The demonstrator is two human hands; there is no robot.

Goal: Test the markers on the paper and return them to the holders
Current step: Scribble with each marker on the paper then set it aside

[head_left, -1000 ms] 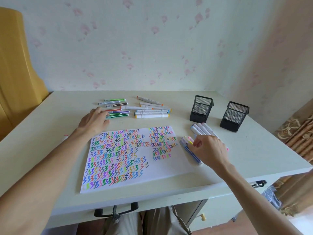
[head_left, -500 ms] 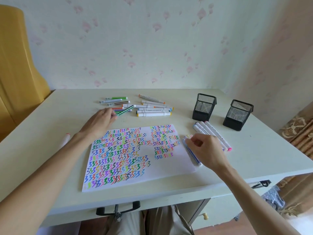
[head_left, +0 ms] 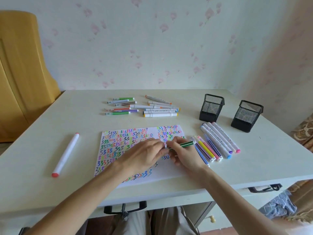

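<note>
Nearest, over the scribble-covered paper (head_left: 169, 173) on the desk (head_left: 254, 163), a green striped marker (head_left: 183, 144) was held between both hands. The right hand (head_left: 184, 155) was clamped on its barrel, the grip closed round it, while the left hand (head_left: 145, 156) was pinched at its left end, apparently on the cap; the cap itself was hidden by the fingers. The step was judged to be uncapping for a test stroke. It would be done well if the barrel were kept steady and the cap drawn straight off along the axis, then the tip brought to the bare white strip at the paper's near right.

Just right of the hands, a row of thin markers (head_left: 205, 150) and thick markers (head_left: 220, 138) was laid side by side. A red-capped marker (head_left: 66, 155) lay alone at the left. Farther off, two black mesh holders (head_left: 211, 107) stood at the right, apparently empty, and untested markers (head_left: 159, 108) were grouped at the far centre.
</note>
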